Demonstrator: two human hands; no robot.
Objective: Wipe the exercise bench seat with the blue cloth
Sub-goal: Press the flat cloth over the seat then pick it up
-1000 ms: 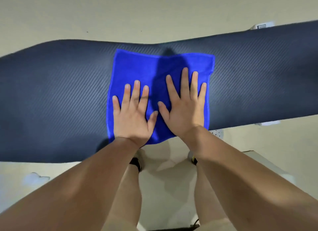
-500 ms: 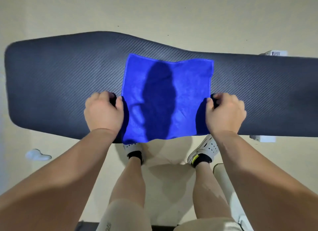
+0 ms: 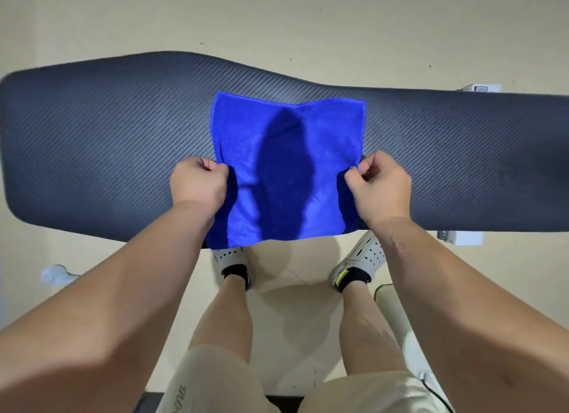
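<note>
Pinching the blue cloth (image 3: 286,172) by its two side edges, you have your left hand (image 3: 198,184) curled into a loose fist on the left hem and your right hand (image 3: 380,187) on the right hem. On each side the thumb and bent fingers close on a small fold of fabric. Your knuckles sit just above the pad, and the cloth bunches slightly where each hand grips it.

The cloth is a square of soft, fuzzy pile, bright blue, with a stitched hem visible along its far edge. It lies spread flat across the width of the exercise bench seat (image 3: 107,135), roughly at the middle of its length. Its far edge stops short of the pad's far side, and its near edge hangs a little over the near side. A dark, rounded shadow falls down the centre of the fabric.

The seat is a long dark pad running left to right under you. Its cover has a fine diagonal ribbed weave with a dull sheen. The left end is wide and rounded, the far edge dips inward towards the right, and the right end runs out of view.

Below the pad you can see a smooth, pale floor (image 3: 277,18). Your white perforated shoes (image 3: 360,258) with black socks stand there, toes just under the near edge. A white bracket (image 3: 465,237) shows beneath the seat at right.
</note>
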